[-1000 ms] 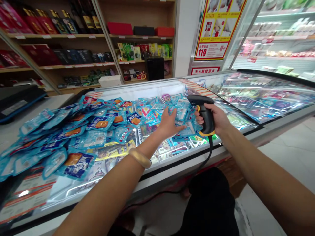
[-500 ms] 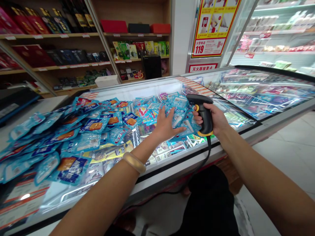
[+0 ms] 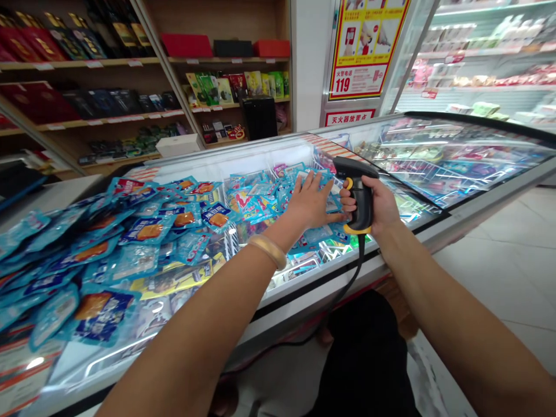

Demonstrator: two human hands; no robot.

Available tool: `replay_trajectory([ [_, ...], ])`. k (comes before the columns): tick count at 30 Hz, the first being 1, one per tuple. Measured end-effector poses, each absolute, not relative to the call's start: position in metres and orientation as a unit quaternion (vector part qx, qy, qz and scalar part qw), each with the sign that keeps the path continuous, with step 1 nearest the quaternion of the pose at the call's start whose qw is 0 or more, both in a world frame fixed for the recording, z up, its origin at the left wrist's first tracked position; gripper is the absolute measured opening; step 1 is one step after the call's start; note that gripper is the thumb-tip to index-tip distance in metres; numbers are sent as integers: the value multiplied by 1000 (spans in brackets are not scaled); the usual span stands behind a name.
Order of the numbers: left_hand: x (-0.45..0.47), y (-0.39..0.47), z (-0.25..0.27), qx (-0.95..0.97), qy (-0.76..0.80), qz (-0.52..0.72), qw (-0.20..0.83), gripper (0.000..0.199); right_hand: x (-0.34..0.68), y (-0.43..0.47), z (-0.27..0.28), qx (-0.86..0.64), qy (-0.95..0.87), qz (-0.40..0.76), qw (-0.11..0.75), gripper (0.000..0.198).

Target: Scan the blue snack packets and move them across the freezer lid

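My right hand point(image 3: 377, 204) is wrapped round the grip of a black and yellow barcode scanner point(image 3: 361, 202), its head turned to the left and its cable hanging down. My left hand point(image 3: 310, 201), with a gold bangle point(image 3: 268, 250) on the wrist, lies with fingers spread over a pile of blue snack packets point(image 3: 256, 197). Its thumb tip is close beside the scanner. A larger heap of similar blue packets point(image 3: 143, 229) covers the left part of the freezer's glass top. Whatever lies beneath my left palm is hidden.
The glass-topped chest freezer point(image 3: 260, 306) runs across in front of me, with packaged goods under the glass. Shelves point(image 3: 182, 61) with boxes and bottles stand behind it. A red and yellow poster point(image 3: 367, 49) hangs at the back. The scanner's cable point(image 3: 347, 286) trails past my legs.
My left hand has moved right across the packets, closer to the scanner. My right hand still holds the scanner in nearly the same place. The view has shifted slightly.
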State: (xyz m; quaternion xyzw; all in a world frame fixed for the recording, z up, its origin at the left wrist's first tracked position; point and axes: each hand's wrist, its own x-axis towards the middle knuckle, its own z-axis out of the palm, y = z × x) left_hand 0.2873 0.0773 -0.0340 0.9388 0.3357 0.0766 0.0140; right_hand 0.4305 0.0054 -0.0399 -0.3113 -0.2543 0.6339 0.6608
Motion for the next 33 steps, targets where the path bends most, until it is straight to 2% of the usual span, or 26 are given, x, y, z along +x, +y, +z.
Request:
replay_trajectory([
  [16, 270, 60, -38, 926, 341, 161, -5, 86, 434, 4, -39, -297, -231, 627, 682, 18],
  [25, 204, 76, -34, 879, 417, 231, -16, 64, 431, -1, -33, -297, -259, 638, 662, 19],
  [29, 150, 88, -27, 845, 498, 193, -32, 56, 414, 2, -26, -312, -321, 650, 614, 22],
  [33, 107, 90, -27, 821, 559, 106, -41, 63, 380, 18, -17, -314, -358, 676, 562, 23],
])
